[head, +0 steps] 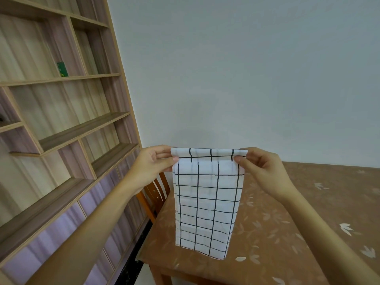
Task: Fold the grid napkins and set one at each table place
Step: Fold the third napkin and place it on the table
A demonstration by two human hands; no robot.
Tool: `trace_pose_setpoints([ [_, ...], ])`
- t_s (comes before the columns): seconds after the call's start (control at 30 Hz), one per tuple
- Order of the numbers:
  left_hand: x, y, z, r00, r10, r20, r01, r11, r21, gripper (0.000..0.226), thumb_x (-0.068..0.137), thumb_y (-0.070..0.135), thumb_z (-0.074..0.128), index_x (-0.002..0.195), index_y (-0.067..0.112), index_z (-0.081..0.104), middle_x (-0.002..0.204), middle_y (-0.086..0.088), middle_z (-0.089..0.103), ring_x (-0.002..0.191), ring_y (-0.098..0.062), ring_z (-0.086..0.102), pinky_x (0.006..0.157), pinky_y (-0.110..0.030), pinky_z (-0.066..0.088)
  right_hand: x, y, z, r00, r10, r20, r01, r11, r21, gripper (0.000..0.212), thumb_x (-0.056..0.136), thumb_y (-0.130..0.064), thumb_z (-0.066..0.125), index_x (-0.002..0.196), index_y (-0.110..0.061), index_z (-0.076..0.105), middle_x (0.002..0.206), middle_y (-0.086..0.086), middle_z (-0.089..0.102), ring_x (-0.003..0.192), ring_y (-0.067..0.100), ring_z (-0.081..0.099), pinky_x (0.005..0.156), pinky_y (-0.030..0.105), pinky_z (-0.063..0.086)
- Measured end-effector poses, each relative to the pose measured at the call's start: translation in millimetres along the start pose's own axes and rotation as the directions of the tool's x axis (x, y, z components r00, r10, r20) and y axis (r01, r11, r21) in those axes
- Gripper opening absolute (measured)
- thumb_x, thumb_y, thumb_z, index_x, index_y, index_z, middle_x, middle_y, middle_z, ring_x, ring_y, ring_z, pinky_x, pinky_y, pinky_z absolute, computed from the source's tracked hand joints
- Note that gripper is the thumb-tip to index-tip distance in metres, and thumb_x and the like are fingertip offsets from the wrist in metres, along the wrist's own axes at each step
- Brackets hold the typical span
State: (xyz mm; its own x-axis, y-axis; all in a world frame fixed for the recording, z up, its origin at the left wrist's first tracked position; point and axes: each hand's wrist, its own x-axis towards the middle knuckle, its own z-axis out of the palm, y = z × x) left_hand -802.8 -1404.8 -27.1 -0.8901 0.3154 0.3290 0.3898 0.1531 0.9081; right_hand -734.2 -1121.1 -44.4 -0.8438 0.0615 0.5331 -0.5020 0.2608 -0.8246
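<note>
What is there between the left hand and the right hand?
In the head view, the top edge of the grid napkin spans between the left hand and the right hand, pinched at both upper corners.

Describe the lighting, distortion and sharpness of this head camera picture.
Head view: soft, even light with no glare; the wide lens bends and leans the bookshelf; the grid napkin, pinched by the left hand and right hand, looks sharp; faint shadows lie on the table.

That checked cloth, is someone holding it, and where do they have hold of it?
Yes. The grid napkin hangs in the air, pinched at its two top corners: the left hand takes one, the right hand the other.
</note>
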Motion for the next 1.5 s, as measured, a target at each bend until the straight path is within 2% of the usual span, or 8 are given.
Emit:
trace_pose_setpoints([
  [0.1, 0.5, 2.2, 2.2, 1.000, -0.012, 0.003, 0.012, 1.000, 0.021, 0.019, 0.098, 0.006, 0.062, 0.114, 0.011, 0.071, 0.103, -0.006, 0.080, 0.091, -0.018, 0.077, 0.076, -0.026, 0.062, 2.4, 6.4, -1.9, 1.000, -0.005, 0.009, 0.005, 0.999, -0.033, 0.040, 0.097, -0.011, 0.063, 0.071, -0.040, 0.070, 0.047, -0.012, 0.033, 0.046, 0.008, 0.026, 0.049, 0.018, 0.028],
  [0.47, 0.0, 2.6, 6.2, 0.992, -0.117, 0.049, 0.121, 0.988, -0.097, 0.022, 0.103, 0.006, 0.051, 0.111, 0.018, 0.067, 0.081, 0.000, 0.076, 0.070, -0.011, 0.070, 0.060, -0.027, 0.058, -3.5, 12.6, -7.5, 0.996, 0.026, 0.091, -0.024, 0.999, -0.026, 0.032, 0.091, 0.013, 0.060, 0.097, -0.012, 0.078, 0.096, -0.002, 0.080, 0.092, 0.014, 0.075, 0.078, 0.022, 0.059],
  [0.7, 2.2, 3.6, 5.5, 0.956, -0.271, 0.108, 0.292, 0.894, -0.340, 0.029, 0.105, 0.027, 0.045, 0.112, 0.016, 0.071, 0.096, -0.011, 0.072, 0.079, -0.022, 0.070, 0.064, -0.033, 0.058, -1.4, 14.9, -5.3, 0.999, 0.012, 0.042, -0.011, 1.000, -0.014, 0.036, 0.093, 0.013, 0.053, 0.091, -0.012, 0.079, 0.093, 0.005, 0.079, 0.082, 0.026, 0.072, 0.073, 0.031, 0.060],
  [0.83, -0.2, 0.1, 3.5, 0.976, -0.211, 0.060, 0.219, 0.951, -0.219, 0.033, 0.090, 0.015, 0.072, 0.122, 0.017, 0.069, 0.103, -0.007, 0.076, 0.090, -0.018, 0.074, 0.074, -0.032, 0.062, -1.4, 12.6, -4.3, 0.997, 0.050, 0.064, -0.054, 0.997, 0.052, 0.040, 0.095, 0.018, 0.043, 0.092, -0.006, 0.075, 0.090, 0.018, 0.075, 0.057, 0.007, 0.063, 0.055, 0.009, 0.047],
  [0.97, -1.2, -2.9, 2.1, 0.985, -0.174, 0.012, 0.173, 0.966, -0.192, 0.045, 0.084, 0.003, 0.078, 0.124, 0.019, 0.067, 0.108, -0.012, 0.076, 0.099, -0.022, 0.073, 0.086, -0.038, 0.061, 3.2, 21.2, -3.7, 0.992, 0.112, 0.061, -0.122, 0.976, 0.180, 0.041, 0.103, -0.002, 0.038, 0.105, -0.017, 0.076, 0.104, 0.018, 0.073, 0.094, 0.049, 0.063, 0.083, 0.045, 0.056],
  [1.13, -0.5, -1.0, 4.0, 0.989, -0.137, -0.048, 0.123, 0.966, -0.228, 0.036, 0.086, 0.000, 0.075, 0.118, 0.014, 0.069, 0.097, -0.001, 0.078, 0.084, -0.008, 0.072, 0.065, -0.019, 0.056, 2.7, 17.2, -5.0, 0.947, 0.237, 0.215, -0.260, 0.962, 0.088, 0.038, 0.098, -0.054, 0.049, 0.119, -0.031, 0.069, 0.109, 0.005, 0.075, 0.092, 0.018, 0.071, 0.097, 0.038, 0.051],
  [1.33, 1.1, 6.2, 1.7, 0.995, -0.062, -0.073, 0.052, 0.990, -0.132, 0.029, 0.088, 0.011, 0.075, 0.117, 0.015, 0.070, 0.096, 0.002, 0.077, 0.081, -0.007, 0.069, 0.072, -0.023, 0.055, -2.1, 18.1, 0.8, 0.963, 0.197, 0.183, -0.215, 0.972, 0.090, 0.017, 0.090, -0.016, 0.071, 0.105, -0.012, 0.076, 0.101, 0.010, 0.078, 0.102, 0.037, 0.071, 0.096, 0.056, 0.052],
  [1.5, -2.5, -0.7, 1.4, 0.984, -0.156, 0.082, 0.164, 0.981, -0.103, 0.043, 0.088, 0.031, 0.074, 0.130, 0.024, 0.066, 0.119, -0.003, 0.076, 0.111, -0.019, 0.071, 0.092, -0.040, 0.057, 2.3, 22.2, 4.0, 0.985, 0.140, 0.104, -0.152, 0.982, 0.112, 0.071, 0.078, -0.047, 0.082, 0.104, 0.015, 0.058, 0.106, 0.049, 0.052, 0.100, 0.061, 0.056, 0.093, 0.065, 0.048],
])
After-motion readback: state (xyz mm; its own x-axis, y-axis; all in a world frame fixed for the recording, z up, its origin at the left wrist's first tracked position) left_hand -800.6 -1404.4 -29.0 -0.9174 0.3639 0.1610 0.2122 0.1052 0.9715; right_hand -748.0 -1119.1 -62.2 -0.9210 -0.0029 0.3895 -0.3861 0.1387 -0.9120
